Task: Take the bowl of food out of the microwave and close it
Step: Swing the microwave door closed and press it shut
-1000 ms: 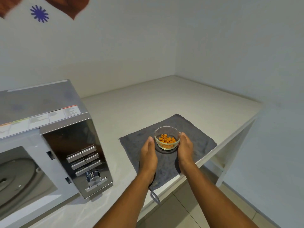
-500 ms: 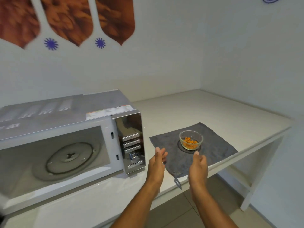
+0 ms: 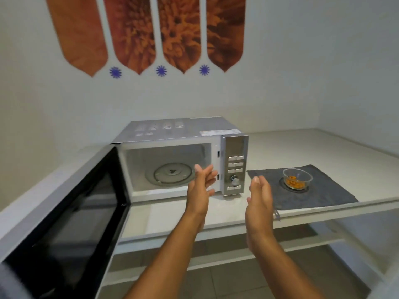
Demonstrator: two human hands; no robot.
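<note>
Before the open microwave (image 3: 181,147), left hand (image 3: 199,190) and right hand (image 3: 259,203) hover spread, empty.

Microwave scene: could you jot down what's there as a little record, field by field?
microwave: on the white counter, cavity empty apart from the glass turntable
door: swung wide open toward the camera, on the left
bowl: clear glass, orange food inside, standing on the grey cloth right of the microwave
left hand: open, empty, raised in front of the cavity
right hand: open, empty, in front of the counter edge
task left: closing the door
</note>
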